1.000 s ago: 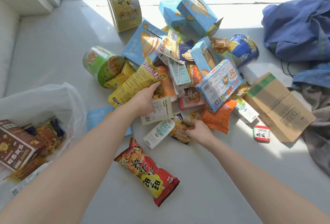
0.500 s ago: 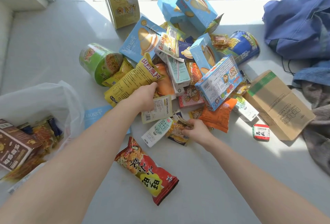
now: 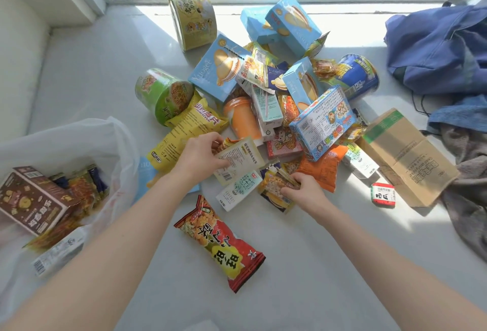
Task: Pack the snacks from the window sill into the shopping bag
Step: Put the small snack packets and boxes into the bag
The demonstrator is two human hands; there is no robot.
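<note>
A heap of snacks lies on the white window sill [image 3: 303, 278]: blue biscuit boxes [image 3: 221, 72], noodle cups, a yellow packet [image 3: 187, 130] and an orange bag [image 3: 321, 169]. My left hand [image 3: 200, 156] pinches a pale cream sachet [image 3: 239, 159] at the heap's near edge. My right hand [image 3: 303, 191] grips a small clear packet of yellow snacks [image 3: 274, 188]. A white milk carton [image 3: 238, 189] lies between my hands. The translucent white shopping bag [image 3: 79, 140] sits open at the left with a brown box [image 3: 34, 198] and several packets inside.
A red and yellow snack bag [image 3: 221, 243] lies alone near me. A flat cardboard box [image 3: 408, 156] and a small red and white packet [image 3: 383, 195] are at the right. Blue cloth [image 3: 437, 48] and grey cloth [image 3: 469, 198] cover the right edge.
My left hand has drawn back from the yellow packet and taken the cream sachet, tilting it up. My right hand has closed on the small snack packet.
</note>
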